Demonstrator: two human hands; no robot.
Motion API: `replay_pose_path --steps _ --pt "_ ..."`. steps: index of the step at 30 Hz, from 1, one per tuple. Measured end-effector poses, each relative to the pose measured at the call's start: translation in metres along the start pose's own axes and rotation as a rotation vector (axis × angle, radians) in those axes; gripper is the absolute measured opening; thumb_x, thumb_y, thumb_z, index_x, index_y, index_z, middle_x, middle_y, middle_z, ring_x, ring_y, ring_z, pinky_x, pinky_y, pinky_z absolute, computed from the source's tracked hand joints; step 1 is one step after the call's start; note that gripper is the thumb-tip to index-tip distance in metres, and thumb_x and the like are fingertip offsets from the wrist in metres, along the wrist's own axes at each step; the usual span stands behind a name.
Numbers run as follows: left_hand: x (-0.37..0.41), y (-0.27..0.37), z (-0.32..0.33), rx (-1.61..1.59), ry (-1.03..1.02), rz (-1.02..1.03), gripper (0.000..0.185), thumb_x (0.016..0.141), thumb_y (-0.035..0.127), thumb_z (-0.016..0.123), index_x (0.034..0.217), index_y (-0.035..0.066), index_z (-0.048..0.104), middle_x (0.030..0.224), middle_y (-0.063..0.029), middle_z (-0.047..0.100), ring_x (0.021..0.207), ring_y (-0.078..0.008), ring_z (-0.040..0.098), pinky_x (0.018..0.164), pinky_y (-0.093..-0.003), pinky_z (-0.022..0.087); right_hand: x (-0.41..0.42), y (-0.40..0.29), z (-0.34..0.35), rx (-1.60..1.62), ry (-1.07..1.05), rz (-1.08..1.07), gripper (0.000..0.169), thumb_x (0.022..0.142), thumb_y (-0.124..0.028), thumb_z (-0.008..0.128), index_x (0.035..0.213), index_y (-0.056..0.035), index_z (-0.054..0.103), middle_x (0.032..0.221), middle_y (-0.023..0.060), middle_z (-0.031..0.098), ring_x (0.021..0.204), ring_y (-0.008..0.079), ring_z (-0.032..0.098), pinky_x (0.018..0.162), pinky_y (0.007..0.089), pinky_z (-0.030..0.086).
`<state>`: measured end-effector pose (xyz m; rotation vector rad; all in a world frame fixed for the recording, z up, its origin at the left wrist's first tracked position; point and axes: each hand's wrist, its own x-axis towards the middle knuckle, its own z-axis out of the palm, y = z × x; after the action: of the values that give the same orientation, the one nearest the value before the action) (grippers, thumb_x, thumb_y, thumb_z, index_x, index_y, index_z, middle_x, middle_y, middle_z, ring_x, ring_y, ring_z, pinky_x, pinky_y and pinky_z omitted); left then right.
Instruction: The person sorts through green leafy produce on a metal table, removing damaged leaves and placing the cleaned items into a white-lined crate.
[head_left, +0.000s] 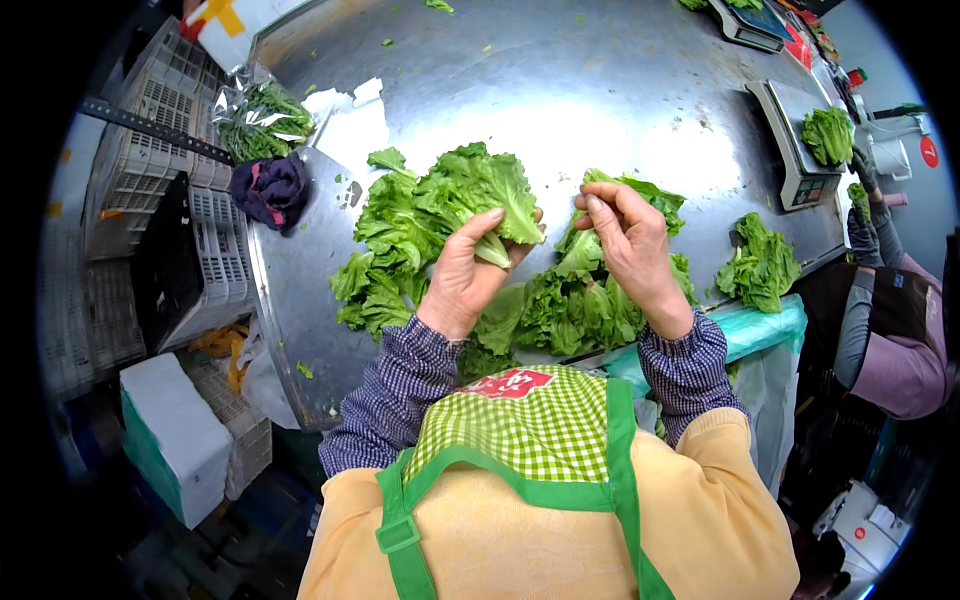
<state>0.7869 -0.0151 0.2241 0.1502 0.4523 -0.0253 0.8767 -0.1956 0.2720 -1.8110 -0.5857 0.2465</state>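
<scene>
My left hand (472, 262) grips a head of green leaf lettuce (480, 187) by its pale base, thumb on top. Its leaves spread away over a heap of more lettuce (390, 240) on the left. To the right hovers my right hand (634, 244), thumb and fingertips drawn together; whether they pinch something small is hidden. Behind and below that hand lies another pile of loose lettuce (577, 311), close to the apron. A separate lettuce bunch (759, 262) rests farther right by the table edge.
The metal table (465, 82) carries a digital scale (787, 142) with lettuce on it at right. At left are a dark cloth (271, 191), a plastic-wrapped bunch of greens (270, 120) and stacked crates (161, 112). A gloved co-worker (892, 300) stands at right. Green plastic bagging (761, 330) hangs over the near edge.
</scene>
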Motion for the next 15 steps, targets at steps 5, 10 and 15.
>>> replay_pose_path --steps 5,10,15 --pt "-0.006 -0.005 0.010 0.023 0.032 0.040 0.055 0.086 0.003 0.060 0.134 -0.004 0.034 0.133 -0.0253 0.041 0.124 -0.0378 0.048 0.105 -0.0507 0.046 0.040 0.048 -0.064 -0.534 0.188 0.088 0.033 0.094 -0.018 0.058 0.114 0.0081 0.061 0.097 0.0218 0.069 0.088 0.0292 0.069 0.078 0.0382 0.056" --pt "-0.009 -0.005 -0.005 -0.154 0.049 0.011 0.057 0.081 0.004 0.072 0.129 0.002 0.042 0.122 -0.0192 0.051 0.114 -0.0314 0.055 0.093 -0.0383 0.053 0.054 0.084 -0.090 -0.465 -0.107 0.380 0.069 0.088 -0.041 0.066 0.134 0.0058 0.046 0.123 0.0264 0.058 0.111 0.0344 0.060 0.092 0.0428 0.051" --pt "-0.005 -0.010 -0.011 0.083 0.033 -0.012 0.033 0.083 -0.004 0.068 0.113 -0.004 0.053 0.115 -0.0184 0.057 0.104 -0.0262 0.058 0.086 -0.0336 0.055 0.036 0.085 -0.062 -0.706 -0.330 0.192 0.052 0.084 -0.027 0.069 0.125 0.0027 0.056 0.122 0.0234 0.057 0.114 0.0337 0.056 0.095 0.0412 0.048"
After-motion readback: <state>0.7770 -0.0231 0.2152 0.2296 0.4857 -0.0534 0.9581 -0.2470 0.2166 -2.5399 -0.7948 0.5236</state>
